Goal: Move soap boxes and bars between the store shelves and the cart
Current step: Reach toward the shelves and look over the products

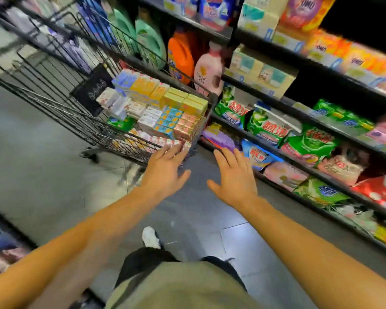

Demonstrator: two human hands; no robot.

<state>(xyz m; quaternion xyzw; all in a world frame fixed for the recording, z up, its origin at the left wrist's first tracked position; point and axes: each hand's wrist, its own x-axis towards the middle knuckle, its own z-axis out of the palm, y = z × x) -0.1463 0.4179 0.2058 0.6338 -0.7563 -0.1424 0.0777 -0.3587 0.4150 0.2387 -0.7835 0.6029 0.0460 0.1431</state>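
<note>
A black wire cart [60, 101] stands in the aisle, its near end stacked with soap boxes [163, 108] in yellow, orange, blue, white and pink. My left hand [165, 172] is stretched out with straight fingers, its fingertips at the cart's near bottom corner by the pink bars [163, 141]. My right hand [234, 177] is held flat with spread fingers, just right of the cart, in front of the lowest shelf. Neither hand holds anything.
Store shelves [316, 121] run along the right, packed with detergent bags [270, 126], boxed soap [261, 74] and bottles [181, 56]. A dark bag [91, 88] hangs inside the cart. Grey tiled floor lies under me, and my shoe [151, 237] shows below.
</note>
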